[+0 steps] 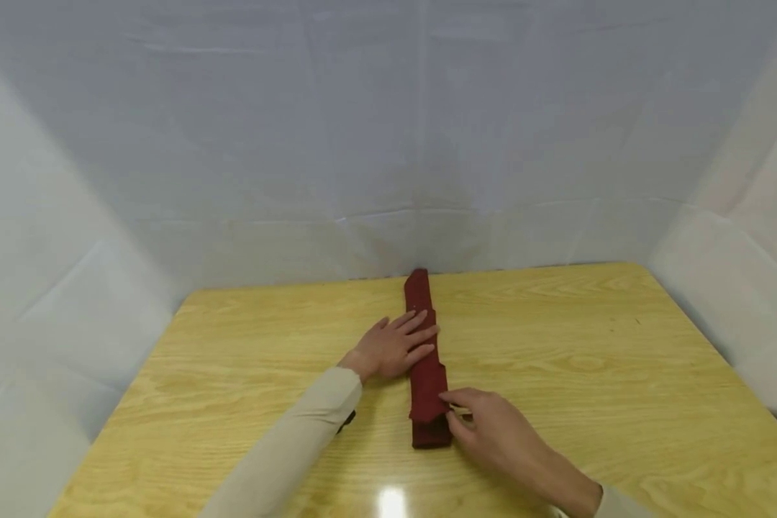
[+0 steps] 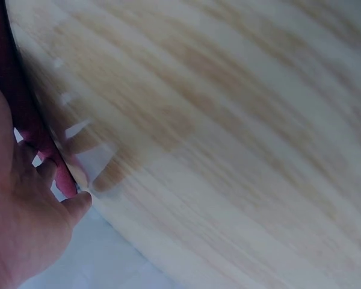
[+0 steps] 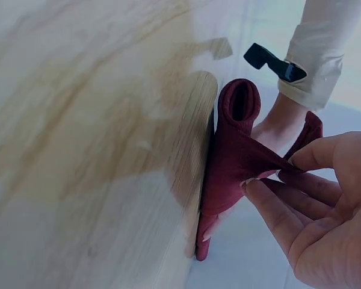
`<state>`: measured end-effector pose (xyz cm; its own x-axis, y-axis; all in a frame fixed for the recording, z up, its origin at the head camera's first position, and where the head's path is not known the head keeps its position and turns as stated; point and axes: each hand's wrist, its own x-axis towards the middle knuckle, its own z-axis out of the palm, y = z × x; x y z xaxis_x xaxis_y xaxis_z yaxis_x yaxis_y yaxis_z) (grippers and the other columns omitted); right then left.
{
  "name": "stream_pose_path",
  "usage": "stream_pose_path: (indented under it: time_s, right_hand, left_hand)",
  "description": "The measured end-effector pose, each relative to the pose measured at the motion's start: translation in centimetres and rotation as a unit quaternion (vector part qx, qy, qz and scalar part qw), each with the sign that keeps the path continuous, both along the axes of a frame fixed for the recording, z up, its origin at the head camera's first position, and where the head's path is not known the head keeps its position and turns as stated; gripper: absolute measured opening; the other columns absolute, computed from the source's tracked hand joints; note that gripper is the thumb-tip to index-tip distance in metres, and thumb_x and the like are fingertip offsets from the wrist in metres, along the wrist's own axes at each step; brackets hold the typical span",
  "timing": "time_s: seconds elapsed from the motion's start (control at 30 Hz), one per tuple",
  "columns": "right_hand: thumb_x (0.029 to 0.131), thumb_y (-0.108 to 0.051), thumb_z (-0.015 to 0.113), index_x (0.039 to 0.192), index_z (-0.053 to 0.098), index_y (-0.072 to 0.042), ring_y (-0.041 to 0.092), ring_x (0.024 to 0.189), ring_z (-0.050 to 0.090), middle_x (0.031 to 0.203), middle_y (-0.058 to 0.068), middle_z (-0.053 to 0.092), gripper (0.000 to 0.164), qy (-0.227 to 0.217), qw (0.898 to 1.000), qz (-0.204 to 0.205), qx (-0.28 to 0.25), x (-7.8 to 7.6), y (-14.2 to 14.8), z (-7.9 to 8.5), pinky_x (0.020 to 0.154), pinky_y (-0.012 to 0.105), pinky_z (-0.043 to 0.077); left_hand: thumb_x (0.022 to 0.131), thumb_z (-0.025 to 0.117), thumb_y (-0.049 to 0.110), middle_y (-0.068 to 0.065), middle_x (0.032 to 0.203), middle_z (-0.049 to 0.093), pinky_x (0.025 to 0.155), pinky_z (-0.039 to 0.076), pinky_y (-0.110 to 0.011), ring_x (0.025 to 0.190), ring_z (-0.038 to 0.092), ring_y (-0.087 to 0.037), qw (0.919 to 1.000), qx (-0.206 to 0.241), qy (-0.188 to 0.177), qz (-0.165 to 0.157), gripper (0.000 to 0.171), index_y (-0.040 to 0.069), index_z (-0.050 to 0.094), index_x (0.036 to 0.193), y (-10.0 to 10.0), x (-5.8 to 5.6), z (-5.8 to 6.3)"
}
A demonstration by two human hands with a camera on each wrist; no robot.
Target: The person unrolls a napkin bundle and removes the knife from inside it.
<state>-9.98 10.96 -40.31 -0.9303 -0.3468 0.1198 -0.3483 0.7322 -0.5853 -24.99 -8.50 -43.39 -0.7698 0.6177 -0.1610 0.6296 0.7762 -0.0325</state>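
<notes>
You are pinching the folded maroon cloth [image 1: 429,392] near its front end with your right hand [image 1: 497,430]; it is running lengthwise from the far edge of the tabletop [image 1: 589,345] toward you, your left hand [image 1: 393,348] resting, fingers spread, across its middle.

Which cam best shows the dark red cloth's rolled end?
Right wrist: it looks into the rolled end, so its hollow shows. Head shows that end from above, hollow hidden; left wrist shows only a stretch of the cloth, without that end.

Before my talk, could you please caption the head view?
Left hand spread on a folded red cloth, right hand pinching it.
</notes>
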Motion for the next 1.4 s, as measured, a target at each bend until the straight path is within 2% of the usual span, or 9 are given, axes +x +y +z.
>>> stream_pose_path:
  time_s: [0.17, 0.43, 0.7, 0.83, 0.93, 1.13, 1.4]
  right_hand:
    - [0.09, -0.015, 0.063, 0.117, 0.068, -0.011, 0.012, 0.093, 0.065, 0.112, 0.005, 0.068, 0.028, -0.008, 1.0, -0.014, -0.005, 0.0, 0.7, 0.2, 0.073, 0.028, 0.054]
    - [0.088, -0.014, 0.065, 0.12, 0.066, -0.014, 0.011, 0.086, 0.067, 0.108, 0.005, 0.069, 0.032, -0.021, 0.999, -0.036, -0.006, -0.1, 1.8, 0.2, 0.072, 0.029, 0.055]
    - [0.087, -0.019, 0.069, 0.116, 0.068, -0.022, 0.01, 0.086, 0.065, 0.099, -0.008, 0.07, 0.03, -0.018, 0.998, -0.056, 0.03, 0.0, 3.2, 0.1, 0.066, 0.032, 0.053]
    - [0.087, -0.02, 0.07, 0.111, 0.07, -0.022, 0.003, 0.066, 0.056, 0.087, -0.013, 0.068, 0.025, -0.004, 0.997, -0.061, 0.044, -0.1, 4.1, -0.2, 0.055, 0.026, 0.046]
    - [0.086, -0.019, 0.07, 0.107, 0.071, -0.02, 0.0, 0.06, 0.052, 0.084, -0.013, 0.067, 0.021, 0.007, 0.997, -0.055, 0.049, -0.2, 4.7, -0.5, 0.05, 0.023, 0.042]
    - [0.085, -0.02, 0.072, 0.105, 0.071, -0.021, 0.002, 0.069, 0.058, 0.089, -0.009, 0.07, 0.021, 0.008, 0.996, -0.057, 0.065, -0.2, 5.5, -0.8, 0.055, 0.026, 0.047]
    - [0.083, -0.025, 0.075, 0.105, 0.072, -0.02, 0.019, 0.083, 0.066, 0.095, -0.001, 0.07, 0.023, -0.005, 0.992, -0.069, 0.105, -0.3, 6.3, -1.0, 0.063, 0.038, 0.053]
  left_hand:
    - [0.102, 0.02, 0.053, 0.005, 0.158, 0.014, 0.112, 0.018, -0.048, 0.144, 0.01, -0.017, 1.0, 0.005, -0.005, 0.001, 0.053, 0.035, 0.025, 0.152, 0.0, 0.0, 0.1]
    - [0.102, 0.019, 0.053, 0.005, 0.158, 0.013, 0.113, 0.018, -0.048, 0.144, 0.01, -0.017, 0.9999, 0.002, -0.011, -0.001, 0.053, 0.035, 0.025, 0.152, 0.0, 0.2, 0.4]
    - [0.102, 0.018, 0.054, 0.004, 0.158, 0.013, 0.113, 0.018, -0.048, 0.144, 0.009, -0.017, 0.9998, 0.007, -0.018, -0.002, 0.053, 0.035, 0.024, 0.152, 0.0, 0.2, 0.4]
    - [0.102, 0.016, 0.055, 0.005, 0.159, 0.01, 0.113, 0.016, -0.047, 0.144, 0.007, -0.016, 0.9997, 0.005, -0.022, 0.0, 0.054, 0.036, 0.021, 0.152, 0.0, 0.2, 0.3]
    - [0.102, 0.015, 0.055, 0.006, 0.159, 0.009, 0.113, 0.016, -0.047, 0.144, 0.006, -0.015, 0.9998, 0.003, -0.021, 0.001, 0.054, 0.037, 0.02, 0.152, 0.0, 0.2, 0.3]
    - [0.102, 0.015, 0.055, 0.006, 0.159, 0.008, 0.113, 0.016, -0.047, 0.144, 0.006, -0.015, 0.9998, 0.004, -0.02, 0.001, 0.054, 0.037, 0.02, 0.152, 0.0, 0.2, 0.3]
    - [0.102, 0.015, 0.054, 0.006, 0.159, 0.008, 0.114, 0.015, -0.047, 0.144, 0.007, -0.015, 0.9997, 0.009, -0.021, 0.002, 0.054, 0.036, 0.02, 0.152, 0.0, 0.3, 0.2]
